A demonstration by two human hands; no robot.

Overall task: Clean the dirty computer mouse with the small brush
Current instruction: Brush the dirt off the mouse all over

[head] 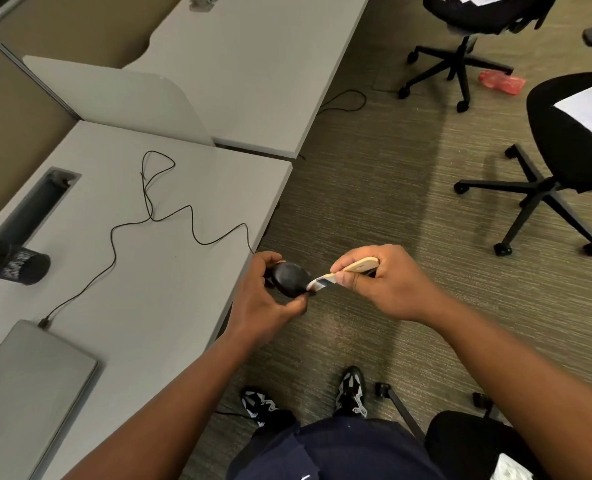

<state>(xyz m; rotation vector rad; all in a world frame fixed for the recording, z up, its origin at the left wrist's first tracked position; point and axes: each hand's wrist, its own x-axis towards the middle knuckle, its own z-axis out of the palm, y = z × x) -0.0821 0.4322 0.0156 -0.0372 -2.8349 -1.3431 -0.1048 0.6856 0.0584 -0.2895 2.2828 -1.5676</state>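
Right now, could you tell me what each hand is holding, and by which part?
The left hand grips the black mouse around its sides. The right hand pinches the small brush by its wooden handle.

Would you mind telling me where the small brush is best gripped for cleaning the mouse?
Grip the small brush by its flat wooden handle, from the right, as the right hand does; the bristle end then stays free to meet the mouse.
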